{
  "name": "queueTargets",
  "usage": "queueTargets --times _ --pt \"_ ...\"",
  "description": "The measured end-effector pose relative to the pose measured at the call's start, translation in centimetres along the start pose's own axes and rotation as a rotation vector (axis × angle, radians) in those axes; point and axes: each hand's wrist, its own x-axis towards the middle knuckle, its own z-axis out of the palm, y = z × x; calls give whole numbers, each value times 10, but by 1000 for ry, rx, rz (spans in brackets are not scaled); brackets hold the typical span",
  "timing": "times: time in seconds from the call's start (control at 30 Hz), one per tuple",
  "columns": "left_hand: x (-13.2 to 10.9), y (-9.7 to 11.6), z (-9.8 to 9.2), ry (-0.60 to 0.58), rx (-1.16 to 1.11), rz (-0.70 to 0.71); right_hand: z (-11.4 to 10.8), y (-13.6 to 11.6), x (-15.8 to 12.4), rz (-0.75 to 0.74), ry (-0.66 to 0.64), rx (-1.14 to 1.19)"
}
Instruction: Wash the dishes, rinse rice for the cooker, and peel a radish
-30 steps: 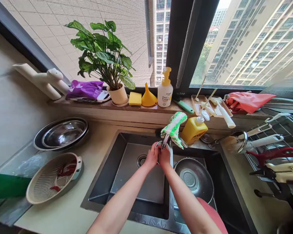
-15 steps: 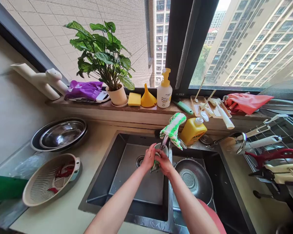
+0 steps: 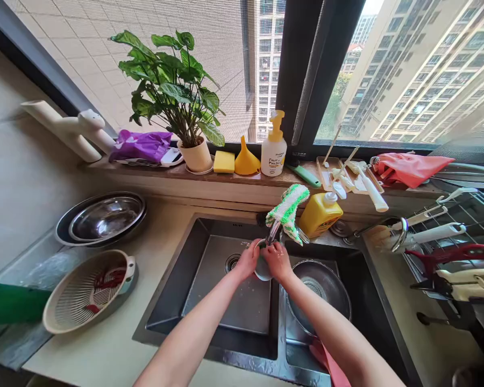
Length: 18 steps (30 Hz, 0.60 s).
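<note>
Under the metal faucet [image 3: 272, 234], over the left sink basin [image 3: 210, 301], a small pale bowl [image 3: 263, 270] is tilted between my hands. My left hand [image 3: 248, 260] is closed on its left rim. My right hand [image 3: 277, 261] presses on the bowl from the right, fingers curled at its inside, fingertips hidden. Water wets this hand. Over the faucet hangs a green-and-white striped cloth [image 3: 288, 210]. A wok-like pan [image 3: 325, 295] lies in the right basin, just right of my right hand.
A yellow pump bottle [image 3: 320, 215] stands behind the right basin. Left of the sink are metal bowls [image 3: 107, 217] and a colander [image 3: 70, 301] with red pieces inside. The sill bears a potted plant [image 3: 196, 156], funnel [image 3: 248, 158] and soap bottle [image 3: 274, 150]. A dish rack [image 3: 468, 215] is right.
My right hand has turned and shifted up to the right, onto the bowl's inside. The bowl has tilted so its opening shows. A greenish patch under my hands is no longer visible.
</note>
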Motion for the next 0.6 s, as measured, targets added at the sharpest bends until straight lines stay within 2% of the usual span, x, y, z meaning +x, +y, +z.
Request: queueTargets --times 0.07,0.17,0.33,0.4,0.5,0.6 --pt "2 1 3 23 28 -3 7 -8 -7 153 -19 102" --pt "2 0 6 64 29 2 16 -22 -12 250 -33 414" --pt "-3 -11 -1 151 -69 10 17 -37 -12 463 10 1354" --pt "-7 -19 -8 202 -134 -20 10 -37 -17 561 21 1597" --pt "-15 -31 -21 266 -246 -149 -1 -27 -29 644 93 1733" --pt "-26 -39 -30 290 -372 -292 -2 -1 -44 679 237 1645"
